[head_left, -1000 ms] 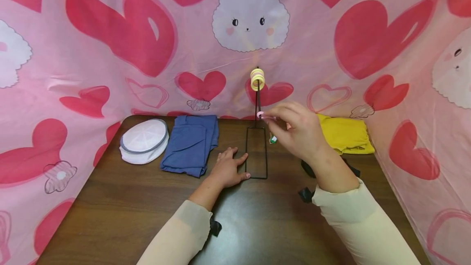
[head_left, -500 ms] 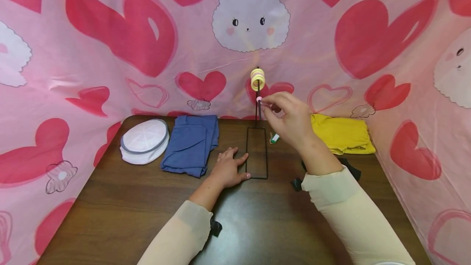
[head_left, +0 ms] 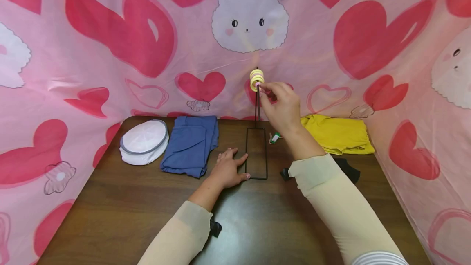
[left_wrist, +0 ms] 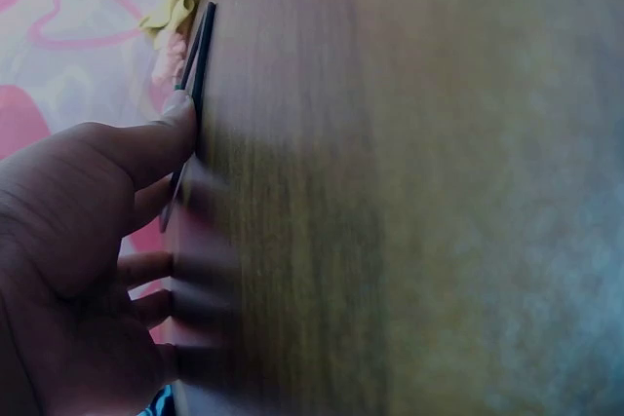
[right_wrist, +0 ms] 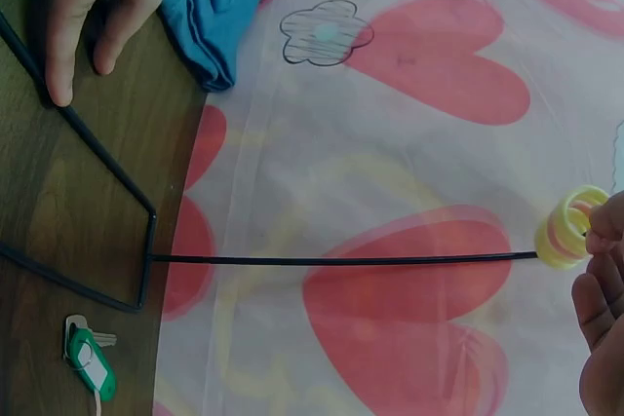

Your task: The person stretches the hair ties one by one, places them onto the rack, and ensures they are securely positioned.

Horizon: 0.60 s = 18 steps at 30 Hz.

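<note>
A thin black wire stand (head_left: 266,150) has a rectangular base on the table and a tall upright. Yellow and pale pink rings (head_left: 256,75) hang on its top arm. My right hand (head_left: 283,107) pinches a small pink ring (head_left: 258,84) between thumb and forefinger, right at the front of the hung rings. In the right wrist view the fingertips largely hide the ring. My left hand (head_left: 227,169) lies with spread fingers on the table, thumb and forefinger touching the left side of the base. The left wrist view shows the thumb on the black wire (left_wrist: 203,56).
Left of the stand lie a folded blue cloth (head_left: 189,144) and a white mesh item with grey rim (head_left: 144,140). On the right are a folded yellow cloth (head_left: 340,134) and a black item (head_left: 347,169). A key with green tag (head_left: 274,137) lies near the base.
My right hand has risen along the stand's arm with the pink ring, from low on it up to the yellow rings. My left hand has stayed in place.
</note>
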{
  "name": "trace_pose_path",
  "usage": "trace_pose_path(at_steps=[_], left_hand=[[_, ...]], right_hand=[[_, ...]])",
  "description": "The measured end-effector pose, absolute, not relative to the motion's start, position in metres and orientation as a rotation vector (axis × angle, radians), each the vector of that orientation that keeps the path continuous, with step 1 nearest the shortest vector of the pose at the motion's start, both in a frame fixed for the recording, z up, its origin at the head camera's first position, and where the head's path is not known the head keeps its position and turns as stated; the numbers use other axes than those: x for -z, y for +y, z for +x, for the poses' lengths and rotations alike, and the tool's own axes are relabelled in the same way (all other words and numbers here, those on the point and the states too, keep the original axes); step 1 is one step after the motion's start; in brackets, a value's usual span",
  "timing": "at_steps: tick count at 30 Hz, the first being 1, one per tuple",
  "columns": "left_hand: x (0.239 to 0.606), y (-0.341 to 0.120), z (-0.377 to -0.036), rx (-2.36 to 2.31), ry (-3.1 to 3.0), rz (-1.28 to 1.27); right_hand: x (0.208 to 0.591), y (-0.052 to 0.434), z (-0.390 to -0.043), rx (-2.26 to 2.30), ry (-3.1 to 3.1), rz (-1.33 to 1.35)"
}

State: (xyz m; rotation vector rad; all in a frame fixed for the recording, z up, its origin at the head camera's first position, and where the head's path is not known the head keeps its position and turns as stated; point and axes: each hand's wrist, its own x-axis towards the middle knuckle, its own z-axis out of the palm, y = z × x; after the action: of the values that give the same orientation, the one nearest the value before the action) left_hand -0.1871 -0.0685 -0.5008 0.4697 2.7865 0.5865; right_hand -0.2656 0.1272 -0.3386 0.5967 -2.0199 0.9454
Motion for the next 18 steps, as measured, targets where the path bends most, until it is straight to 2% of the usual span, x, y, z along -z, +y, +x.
trace_pose_path(at_steps=[9,18], left_hand=[[0.499,-0.069,-0.188,-0.597,2.781,0.465],[0.5,-0.071,-0.185,-0.615,2.773,0.456]], right_hand=[[0.34,0.123,-0.271,-1.001,-2.009,0.515],[0.359,0.142,-0.243,-0.964,-2.026,0.579]])
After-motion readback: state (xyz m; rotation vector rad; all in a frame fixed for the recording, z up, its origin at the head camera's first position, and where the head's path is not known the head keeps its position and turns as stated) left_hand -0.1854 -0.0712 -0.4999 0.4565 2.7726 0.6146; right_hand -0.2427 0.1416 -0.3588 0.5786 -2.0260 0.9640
